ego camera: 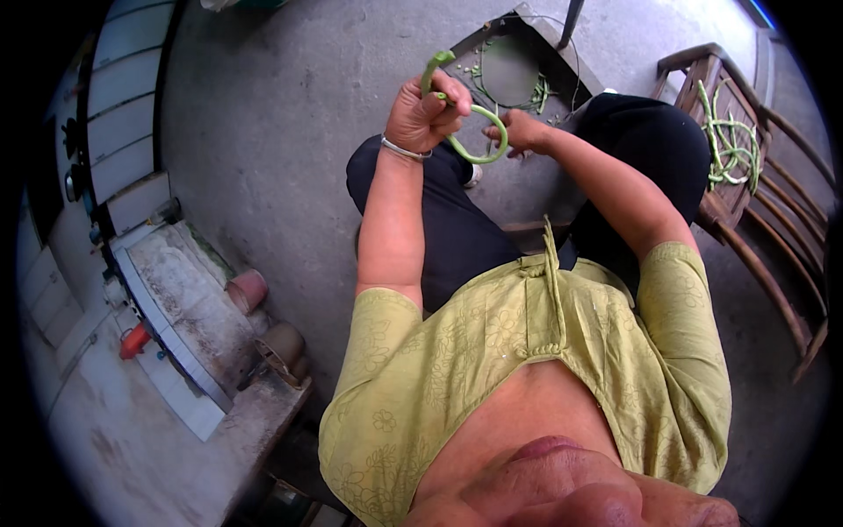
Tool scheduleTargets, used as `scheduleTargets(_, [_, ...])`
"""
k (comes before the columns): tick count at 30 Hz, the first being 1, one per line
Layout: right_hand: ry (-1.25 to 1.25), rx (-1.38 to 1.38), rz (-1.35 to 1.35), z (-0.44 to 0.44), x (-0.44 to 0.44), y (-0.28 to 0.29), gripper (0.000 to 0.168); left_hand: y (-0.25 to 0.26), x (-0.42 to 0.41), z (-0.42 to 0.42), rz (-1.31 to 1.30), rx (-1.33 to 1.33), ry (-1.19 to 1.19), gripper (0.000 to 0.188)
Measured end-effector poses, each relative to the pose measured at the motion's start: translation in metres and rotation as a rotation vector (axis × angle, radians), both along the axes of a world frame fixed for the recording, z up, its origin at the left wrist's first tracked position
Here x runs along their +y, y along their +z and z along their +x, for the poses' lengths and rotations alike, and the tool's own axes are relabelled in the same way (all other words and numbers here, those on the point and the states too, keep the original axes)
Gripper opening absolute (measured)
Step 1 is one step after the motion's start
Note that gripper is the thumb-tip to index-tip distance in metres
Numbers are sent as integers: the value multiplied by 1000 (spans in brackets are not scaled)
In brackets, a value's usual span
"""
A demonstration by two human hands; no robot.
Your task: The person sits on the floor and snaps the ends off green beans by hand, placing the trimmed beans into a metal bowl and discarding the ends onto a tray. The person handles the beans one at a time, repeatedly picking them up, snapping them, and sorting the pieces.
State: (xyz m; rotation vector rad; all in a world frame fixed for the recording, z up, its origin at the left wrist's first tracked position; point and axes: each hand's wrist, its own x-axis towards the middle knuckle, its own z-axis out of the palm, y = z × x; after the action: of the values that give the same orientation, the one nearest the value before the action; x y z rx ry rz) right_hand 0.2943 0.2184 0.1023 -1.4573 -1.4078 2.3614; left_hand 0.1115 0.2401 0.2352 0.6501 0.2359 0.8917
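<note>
Long green beans (489, 158) are held in my left hand (429, 113), which wears a silvery bangle. One bends in a loop to the right, and cut or broken ends stick out above and beside the fingers. My right hand (519, 132) is beside that loop, its fingers bent and partly behind the bean; whether it grips anything cannot be told. Beyond both hands, a dark square tray-like frame (588, 78) holds short green bean pieces (541, 94) around a blurred round thing (510, 69). More long beans (731, 148) lie on a wooden chair (724, 204) at the right.
My knees in dark trousers (639, 141) flank the right hand and lie below the left. A dark leg or post (570, 23) stands at the tray's far side. To the left are a worn counter (191, 283), a pinkish bucket (247, 291) and a brown pot (282, 346).
</note>
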Motion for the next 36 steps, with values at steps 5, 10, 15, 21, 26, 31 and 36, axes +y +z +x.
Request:
scheduleTargets(5, [-539,208,157,-4,20,10,30,7,-1,7,-107,163,54,31])
scheduleTargets(10, [-638,363,359,-9,27,42,24,-7,4,16,-125,779,448,23])
scheduleTargets(15, [-585,541,370,-14,19,61,22,-22,9,22,-4,970,637,18])
scheduleTargets(21, [-595,694,150,-14,16,63,28,-18,7,24,-28,833,507,14])
scheduleTargets(26, [-431,372,409,-12,26,69,30,-23,7,22,6,895,538,10])
scheduleTargets(31, [-487,236,759,-6,31,82,24,-24,8,18,261,1351,580,15])
scheduleTargets(36, [-350,41,1040,3,38,83,18,-24,7,21,560,1595,605,18])
